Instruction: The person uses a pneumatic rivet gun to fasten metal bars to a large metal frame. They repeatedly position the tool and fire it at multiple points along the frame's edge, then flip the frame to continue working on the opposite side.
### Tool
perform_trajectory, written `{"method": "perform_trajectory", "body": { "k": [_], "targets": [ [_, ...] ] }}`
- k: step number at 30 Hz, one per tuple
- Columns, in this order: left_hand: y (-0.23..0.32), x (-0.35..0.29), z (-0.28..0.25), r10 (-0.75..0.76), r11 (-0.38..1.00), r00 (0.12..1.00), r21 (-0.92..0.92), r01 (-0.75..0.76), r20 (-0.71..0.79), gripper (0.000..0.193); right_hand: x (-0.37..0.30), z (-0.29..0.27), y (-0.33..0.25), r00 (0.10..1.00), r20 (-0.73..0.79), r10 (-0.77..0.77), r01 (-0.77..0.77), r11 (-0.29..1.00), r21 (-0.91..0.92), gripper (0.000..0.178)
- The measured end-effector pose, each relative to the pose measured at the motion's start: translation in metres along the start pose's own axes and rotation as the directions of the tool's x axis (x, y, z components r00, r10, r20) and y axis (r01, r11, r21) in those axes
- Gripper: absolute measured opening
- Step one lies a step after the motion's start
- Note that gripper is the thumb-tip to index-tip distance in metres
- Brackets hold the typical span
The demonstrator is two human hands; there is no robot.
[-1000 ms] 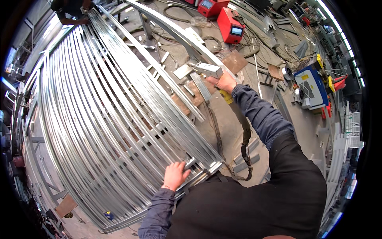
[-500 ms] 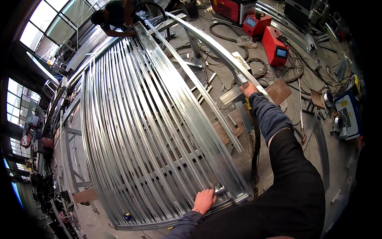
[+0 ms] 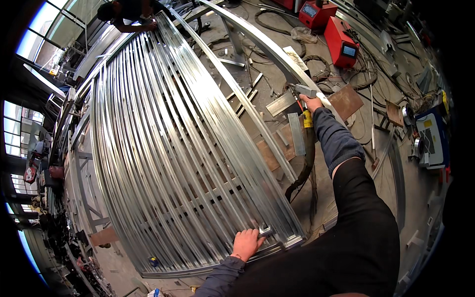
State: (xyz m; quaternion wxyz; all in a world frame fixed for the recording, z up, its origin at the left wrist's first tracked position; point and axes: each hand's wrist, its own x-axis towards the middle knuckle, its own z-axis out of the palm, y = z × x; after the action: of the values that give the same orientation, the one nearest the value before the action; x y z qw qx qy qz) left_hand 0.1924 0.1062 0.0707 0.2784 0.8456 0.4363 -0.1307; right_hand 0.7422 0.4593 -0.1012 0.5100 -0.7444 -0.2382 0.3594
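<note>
My right hand (image 3: pixel 310 103) is wrapped round a welding gun (image 3: pixel 304 90) with a grey metal head, held up beside a long raised metal beam. A yellow collar (image 3: pixel 308 119) and a thick dark cable (image 3: pixel 308 161) hang below that hand. Lower down, my left hand (image 3: pixel 247 243) has its fingers closed on a short metal piece (image 3: pixel 265 231) near the close end of a large metal frame (image 3: pixel 222 143). Long shiny parallel bars fill this frame. Part of the short piece is hidden by the fingers.
At the frame's far end another person (image 3: pixel 129 16) bends over the bars. Red machines (image 3: pixel 341 43) with screens stand at the right, among cables. A long beam (image 3: pixel 267 47) curves past my right arm. A small blue tape measure (image 3: pixel 153 261) lies at the frame's near left corner.
My view has shifted, so the frame sits further left and higher. The welding gun has turned to lie more sideways, and its yellow collar and cable show more. My left hand keeps its hold.
</note>
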Motion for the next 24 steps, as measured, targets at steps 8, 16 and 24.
{"method": "perform_trajectory", "body": {
  "k": [8,16,24],
  "targets": [
    [0.001,0.005,0.015,0.033,0.998,0.997,0.055,-0.029,-0.065,0.027,-0.067,0.008,0.004,0.995,-0.063,-0.077,0.013,0.726,-0.688,0.079],
    [-0.001,0.004,0.010,0.045,0.998,0.994,0.054,-0.039,-0.098,0.024,-0.189,-0.040,0.057,0.976,-0.083,-0.199,0.108,0.784,-0.611,0.081],
    [-0.003,-0.002,-0.009,0.093,0.995,0.991,0.054,-0.088,-0.096,0.026,-0.291,-0.051,0.060,0.914,0.042,-0.405,0.365,0.769,-0.526,0.070]
  ]
}}
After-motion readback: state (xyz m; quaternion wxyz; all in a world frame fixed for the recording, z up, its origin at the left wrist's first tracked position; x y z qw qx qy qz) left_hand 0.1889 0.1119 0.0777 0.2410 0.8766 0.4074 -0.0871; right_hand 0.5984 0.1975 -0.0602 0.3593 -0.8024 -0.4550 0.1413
